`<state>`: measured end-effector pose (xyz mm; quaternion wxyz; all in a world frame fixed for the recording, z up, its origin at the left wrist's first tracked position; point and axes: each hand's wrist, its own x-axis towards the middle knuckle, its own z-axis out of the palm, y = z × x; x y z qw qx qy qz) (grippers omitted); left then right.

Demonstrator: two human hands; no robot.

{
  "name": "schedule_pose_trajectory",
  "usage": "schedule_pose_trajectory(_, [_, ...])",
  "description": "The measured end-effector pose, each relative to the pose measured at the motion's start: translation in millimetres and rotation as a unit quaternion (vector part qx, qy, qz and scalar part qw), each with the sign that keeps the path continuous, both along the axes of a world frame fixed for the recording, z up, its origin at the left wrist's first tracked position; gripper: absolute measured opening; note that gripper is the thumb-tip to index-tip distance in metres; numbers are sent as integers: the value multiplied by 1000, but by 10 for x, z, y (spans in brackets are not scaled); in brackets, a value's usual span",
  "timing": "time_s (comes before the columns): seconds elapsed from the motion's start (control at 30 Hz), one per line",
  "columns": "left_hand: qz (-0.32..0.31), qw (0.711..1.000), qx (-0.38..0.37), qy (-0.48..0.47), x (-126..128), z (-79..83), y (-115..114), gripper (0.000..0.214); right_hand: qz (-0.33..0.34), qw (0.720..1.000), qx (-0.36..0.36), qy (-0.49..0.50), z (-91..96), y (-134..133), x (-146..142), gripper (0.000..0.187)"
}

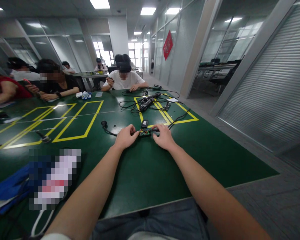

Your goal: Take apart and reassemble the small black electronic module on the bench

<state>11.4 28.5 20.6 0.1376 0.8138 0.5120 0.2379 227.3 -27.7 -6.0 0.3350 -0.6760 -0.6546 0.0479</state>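
Note:
A small green circuit board [145, 133] with orange parts lies on the green table [145, 173] in front of me. My left hand [125, 136] has its fingers curled and grips the board's left end. My right hand [163, 136] is bent over the board's right end, its fingertips pressed on it. A black cable [107, 129] runs left from the board to a small round plug. Just behind the board lies a small black box [144, 123].
Yellow tape rectangles [77, 121] mark the table. A tangle of black cables and tools [150, 101] lies farther back. Several people sit along the left side and at the far end. A blue bag [10, 186] rests at the near left. A glass wall stands to the right.

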Motion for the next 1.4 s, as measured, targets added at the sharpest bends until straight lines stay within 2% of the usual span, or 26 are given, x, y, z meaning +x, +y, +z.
schedule_pose_trajectory(0.17, [6,1000,14,-8,-6,-17,21,17,26,997,46,55,-43,48,66,29])
schedule_pose_trajectory(0.33, [15,1000,-5,9,13,-6,26,20,17,996,46,72,-83,80,83,32])
schedule_pose_trajectory(0.7, [16,998,-22,52,35,19,-1,24,7,999,7,33,-77,68,85,28])
schedule_pose_trajectory(0.97, [9,998,-20,64,25,-3,32,22,-43,998,-6,-50,-36,11,-4,29])
schedule_pose_trajectory(1.17, [8,997,-42,59,26,7,51,11,-28,996,-18,-86,-5,6,-21,33])
schedule_pose_trajectory(1.4, [-5,998,-30,48,18,14,14,12,-4,993,-8,-114,38,-32,-66,39])
